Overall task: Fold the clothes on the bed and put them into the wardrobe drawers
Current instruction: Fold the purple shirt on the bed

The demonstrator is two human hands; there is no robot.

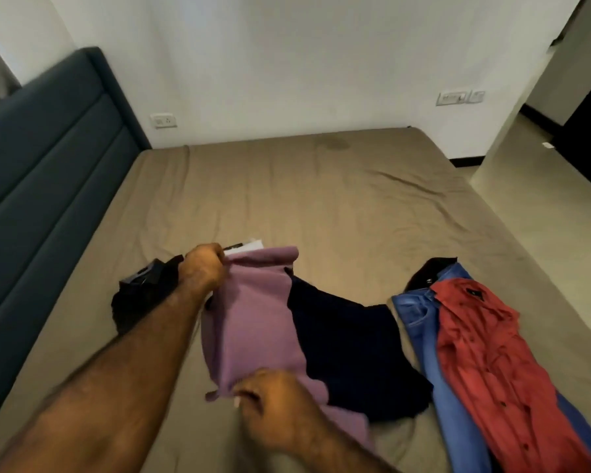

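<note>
A purple garment (253, 319) lies stretched across the middle of the bed (338, 199). My left hand (203, 266) grips its far end, and my right hand (270, 407) pinches its near edge. Under it on the right lies a dark navy garment (348, 349). A black garment (140, 295) sits crumpled to the left, partly hidden by my left forearm. Something white (251, 245) peeks out beyond the purple cloth. On the right, a red button shirt (492, 363) lies on blue jeans (420, 322), with a black piece (427, 273) at their far end.
A dark teal padded headboard (48, 165) runs along the bed's left side. A white wall (287, 63) with sockets stands behind the bed. Tiled floor (543, 206) and a doorway lie to the right.
</note>
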